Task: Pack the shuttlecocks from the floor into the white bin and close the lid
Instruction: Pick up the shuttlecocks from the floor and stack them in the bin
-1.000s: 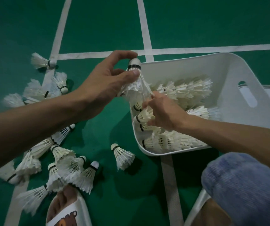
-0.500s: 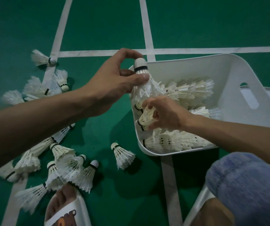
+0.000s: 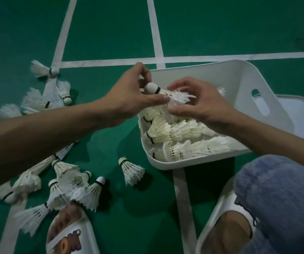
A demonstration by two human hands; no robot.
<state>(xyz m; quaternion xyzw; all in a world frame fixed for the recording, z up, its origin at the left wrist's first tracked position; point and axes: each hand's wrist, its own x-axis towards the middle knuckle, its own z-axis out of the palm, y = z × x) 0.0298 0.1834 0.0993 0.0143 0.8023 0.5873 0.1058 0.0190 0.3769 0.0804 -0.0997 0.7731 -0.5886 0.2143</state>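
Left hand (image 3: 129, 99): pinches shuttlecock (image 3: 165, 91) near its cork — above white bin (image 3: 239, 74)
Right hand (image 3: 200, 101): curls round its feathers (lid (image 3: 298, 114) beside bin)

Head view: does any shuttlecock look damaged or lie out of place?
The held shuttlecock, gripped by the left hand and the right hand over the white bin, has ragged, uneven feather tips. On the floor, one lone shuttlecock lies apart from the pile near the sandal.
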